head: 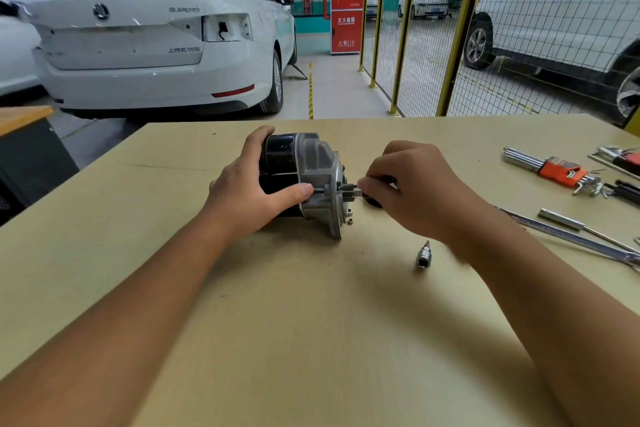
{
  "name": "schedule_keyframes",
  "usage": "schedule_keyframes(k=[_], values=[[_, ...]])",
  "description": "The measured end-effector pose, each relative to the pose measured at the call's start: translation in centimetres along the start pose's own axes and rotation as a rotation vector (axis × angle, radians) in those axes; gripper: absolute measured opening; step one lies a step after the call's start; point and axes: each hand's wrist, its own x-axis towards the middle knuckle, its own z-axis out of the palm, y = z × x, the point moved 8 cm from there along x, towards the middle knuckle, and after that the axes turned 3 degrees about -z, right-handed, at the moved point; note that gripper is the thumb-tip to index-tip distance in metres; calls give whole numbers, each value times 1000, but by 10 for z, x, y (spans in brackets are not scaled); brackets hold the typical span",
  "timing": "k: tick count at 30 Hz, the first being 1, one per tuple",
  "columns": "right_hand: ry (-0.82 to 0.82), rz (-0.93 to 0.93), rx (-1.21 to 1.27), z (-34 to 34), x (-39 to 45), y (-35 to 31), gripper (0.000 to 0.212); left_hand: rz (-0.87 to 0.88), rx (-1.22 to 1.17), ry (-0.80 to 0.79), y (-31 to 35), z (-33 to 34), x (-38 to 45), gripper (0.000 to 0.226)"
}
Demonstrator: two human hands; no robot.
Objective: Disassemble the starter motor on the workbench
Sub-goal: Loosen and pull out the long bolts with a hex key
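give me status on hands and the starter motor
Left hand grips starter motor body. Right hand pinches small tool at pinion end. Loose socket nearby, nothing blocking.

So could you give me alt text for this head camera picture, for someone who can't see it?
A person's left hand grips a starter motor on a workbench while the right hand pinches a small tool at its shaft end. A loose socket and hex keys lie nearby.
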Motion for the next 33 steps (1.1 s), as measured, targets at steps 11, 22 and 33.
schedule_keyframes(k=[11,22,33], values=[[-29,12,-96,-3,-2,-3,11,6,-3,5,-1,0,0,105],[-24,-5,-14,1,0,-2,24,17,-14,6,-2,0,1,106],[-26,9,-55,-2,-1,-4,14,25,-11,6,-2,-1,1,105]])
